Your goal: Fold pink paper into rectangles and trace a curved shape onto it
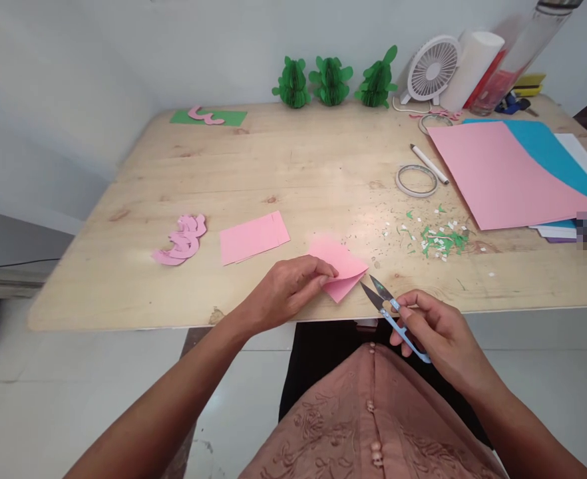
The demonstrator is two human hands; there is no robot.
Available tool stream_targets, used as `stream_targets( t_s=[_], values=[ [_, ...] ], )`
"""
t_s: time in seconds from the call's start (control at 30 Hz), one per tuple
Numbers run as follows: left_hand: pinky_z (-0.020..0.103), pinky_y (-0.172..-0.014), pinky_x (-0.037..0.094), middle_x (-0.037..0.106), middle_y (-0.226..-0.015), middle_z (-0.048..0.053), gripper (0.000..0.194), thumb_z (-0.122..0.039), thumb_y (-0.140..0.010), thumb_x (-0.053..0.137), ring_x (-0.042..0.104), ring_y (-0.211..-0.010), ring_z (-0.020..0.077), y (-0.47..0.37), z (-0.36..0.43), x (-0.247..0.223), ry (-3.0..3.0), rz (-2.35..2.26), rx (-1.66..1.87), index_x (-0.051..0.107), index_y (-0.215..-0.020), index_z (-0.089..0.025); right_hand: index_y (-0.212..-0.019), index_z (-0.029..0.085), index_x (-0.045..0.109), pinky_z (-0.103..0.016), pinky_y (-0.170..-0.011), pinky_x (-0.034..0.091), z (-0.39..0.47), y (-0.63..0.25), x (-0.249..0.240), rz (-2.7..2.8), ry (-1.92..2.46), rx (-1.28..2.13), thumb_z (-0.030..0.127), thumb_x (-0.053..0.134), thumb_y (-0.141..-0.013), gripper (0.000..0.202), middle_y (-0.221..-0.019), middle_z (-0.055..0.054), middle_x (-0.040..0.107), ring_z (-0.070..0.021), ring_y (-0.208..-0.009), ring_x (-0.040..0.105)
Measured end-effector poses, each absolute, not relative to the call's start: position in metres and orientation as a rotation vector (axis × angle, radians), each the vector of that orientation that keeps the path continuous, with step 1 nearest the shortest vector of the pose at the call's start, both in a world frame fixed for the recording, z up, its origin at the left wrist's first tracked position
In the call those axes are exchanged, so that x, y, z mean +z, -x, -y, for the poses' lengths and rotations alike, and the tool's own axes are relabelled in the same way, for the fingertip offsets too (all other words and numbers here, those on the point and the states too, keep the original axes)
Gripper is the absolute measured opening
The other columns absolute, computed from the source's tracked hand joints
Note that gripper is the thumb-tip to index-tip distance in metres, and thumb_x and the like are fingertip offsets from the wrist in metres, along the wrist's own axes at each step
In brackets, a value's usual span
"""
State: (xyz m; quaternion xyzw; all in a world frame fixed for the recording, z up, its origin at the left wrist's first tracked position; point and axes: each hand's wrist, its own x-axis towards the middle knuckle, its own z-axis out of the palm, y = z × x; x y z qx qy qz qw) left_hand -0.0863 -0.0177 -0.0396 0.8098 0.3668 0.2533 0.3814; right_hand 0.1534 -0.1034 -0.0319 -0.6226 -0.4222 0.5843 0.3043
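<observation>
My left hand (301,283) pinches a folded piece of pink paper (343,263) near the table's front edge. In my right hand (426,326) is a pair of blue-handled thread snips (398,324), blades apart, their tips close to the right corner of the folded paper. Left of that paper lie pink paper rectangles (253,238), stacked on the table. Farther left is a small pile of wavy pink paper cutouts (181,241).
Three green paper figures (331,81) stand along the wall beside a white fan (432,70). Green and white scraps (443,243), a tape roll (416,181) and a white pen (429,163) lie right of centre. Large pink paper (498,176) tops other sheets at right.
</observation>
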Motion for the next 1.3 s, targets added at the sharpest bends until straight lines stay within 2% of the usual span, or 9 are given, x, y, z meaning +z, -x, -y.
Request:
stream_targets(
  t_s=[0.33, 0.63, 0.83, 1.03, 1.13, 1.2, 1.3],
  values=[
    [0.029, -0.079, 0.053, 0.067, -0.099, 0.006, 0.016, -0.019, -0.094, 0.042, 0.063, -0.092, 0.0149, 0.087, 0.033, -0.041, -2.214, -0.846, 0.605, 0.057, -0.099, -0.018, -0.086, 0.020, 0.055, -0.022, -0.046, 0.038, 0.122, -0.153, -0.042, 1.043, 1.715, 1.564, 0.056, 0.053, -0.083, 0.037, -0.058, 0.001, 0.063, -0.0109, -0.044, 0.054],
    [0.029, -0.076, 0.052, 0.067, -0.098, 0.006, 0.019, -0.022, -0.095, 0.038, 0.064, -0.090, 0.0158, 0.085, 0.035, -0.038, -2.232, -0.894, 0.541, 0.057, -0.096, -0.019, -0.088, 0.021, 0.054, -0.023, -0.044, 0.040, 0.131, -0.149, -0.044, 1.039, 1.674, 1.640, 0.052, 0.051, -0.084, 0.032, -0.058, 0.001, 0.065, -0.0130, -0.044, 0.056],
    [0.029, -0.077, 0.052, 0.067, -0.099, 0.006, 0.018, -0.022, -0.096, 0.039, 0.063, -0.090, 0.0156, 0.087, 0.036, -0.040, -2.238, -0.884, 0.525, 0.056, -0.097, -0.019, -0.089, 0.020, 0.055, -0.022, -0.045, 0.041, 0.127, -0.150, -0.059, 1.089, 1.695, 1.544, 0.048, 0.052, -0.086, 0.028, -0.059, 0.001, 0.067, -0.0123, -0.045, 0.058],
    [0.034, -0.084, 0.051, 0.067, -0.101, 0.007, 0.017, -0.017, -0.094, 0.040, 0.061, -0.099, 0.0177, 0.087, 0.039, -0.041, -2.323, -0.799, 0.543, 0.056, -0.098, -0.019, -0.089, 0.020, 0.054, -0.024, -0.046, 0.043, 0.125, -0.154, -0.063, 1.013, 1.717, 1.483, 0.054, 0.053, -0.084, 0.034, -0.060, -0.001, 0.067, -0.0127, -0.044, 0.057],
    [0.038, -0.089, 0.050, 0.066, -0.107, 0.008, 0.017, -0.019, -0.091, 0.047, 0.059, -0.105, 0.0207, 0.081, 0.044, -0.044, -2.441, -0.791, 0.602, 0.056, -0.104, -0.018, -0.089, 0.020, 0.054, -0.024, -0.047, 0.043, 0.125, -0.152, -0.064, 0.993, 1.710, 1.492, 0.055, 0.053, -0.084, 0.035, -0.060, -0.001, 0.067, -0.0125, -0.044, 0.057],
    [0.044, -0.095, 0.046, 0.063, -0.117, 0.012, 0.026, -0.026, -0.088, 0.053, 0.055, -0.112, 0.0252, 0.074, 0.048, -0.046, -2.526, -0.846, 0.633, 0.054, -0.113, -0.016, -0.089, 0.019, 0.055, -0.023, -0.047, 0.043, 0.125, -0.151, -0.065, 0.984, 1.700, 1.490, 0.054, 0.053, -0.084, 0.035, -0.060, 0.000, 0.067, -0.0119, -0.044, 0.057],
    [0.053, -0.104, 0.035, 0.050, -0.135, 0.017, 0.049, -0.039, -0.084, 0.058, 0.040, -0.129, 0.0334, 0.062, 0.052, -0.051, -2.622, -0.945, 0.534, 0.049, -0.125, -0.014, -0.088, 0.019, 0.055, -0.022, -0.046, 0.042, 0.125, -0.149, -0.065, 0.988, 1.691, 1.465, 0.054, 0.052, -0.085, 0.035, -0.060, 0.000, 0.067, -0.0109, -0.044, 0.056]
  ],
)
